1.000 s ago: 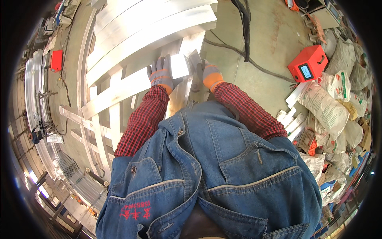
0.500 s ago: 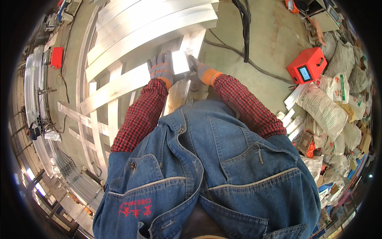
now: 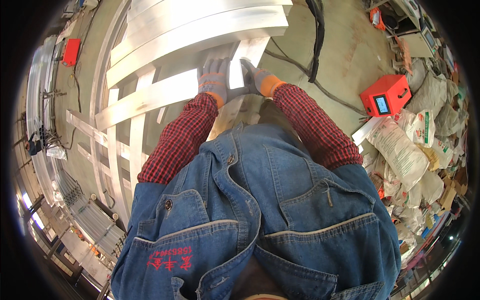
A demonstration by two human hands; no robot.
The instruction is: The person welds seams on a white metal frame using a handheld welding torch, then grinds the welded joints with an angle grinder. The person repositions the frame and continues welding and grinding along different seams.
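Note:
Both my hands wear grey work gloves with orange cuffs. They are at the right end of a shiny silver metal bar (image 3: pixel 155 95), which lies across flat crosspieces. My left hand (image 3: pixel 214 80) lies over the top of this bar, its fingers reaching over the far edge. At the bar's end face, my right hand (image 3: pixel 260 80) is closed around the corner, with thumb and fingers apart on either side; part of its grip is hidden. Just beyond, several wider silver bars (image 3: pixel 200 40) lie side by side, glaring in the light.
On the floor at right sits a red box-shaped machine (image 3: pixel 385 95) with a small screen. Filled white sacks (image 3: pixel 400 150) and scrap are heaped behind it. A thick black cable (image 3: pixel 316 45) hangs at the upper right. Another red box (image 3: pixel 71 52) stands far left, near long metal profiles (image 3: pixel 37 100).
My view has shifted slightly, moving the bars and machine within it. The fingers of my left hand are closer together on the bar. My right hand stays at the bar's end.

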